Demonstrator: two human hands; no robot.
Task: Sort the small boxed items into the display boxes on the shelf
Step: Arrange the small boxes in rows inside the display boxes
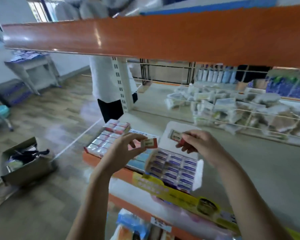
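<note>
With the left hand (pixel 124 149) pinching one red-ended box (pixel 149 143) and the right hand (pixel 200 144) another (pixel 176 136) above the shelf's front edge, match each to its display box (pixel 171 168) and seat it flat.

Floor (pixel 47 108): wood-look planks, glossy w/ reflections, left half of frame.
Wall (pixel 5 11): pale, upper left.
Window (pixel 40 9): top left, daylight coming thru; bars across it.
Table (pixel 33 66): grey metal, left-centre, against wall; printed sheets on top.
Upper shelf edge (pixel 145 37): orange, shiny, spans top of frame.
Upright post (pixel 121 87): cream, slotted, centre.
Wire divider (pixel 249 115): white, right-centre; blurred packets behind it.
Cardboard box (pixel 26 163): open, on floor, lower left.
Stool (pixel 0 111): teal seat, far left edge.
</note>
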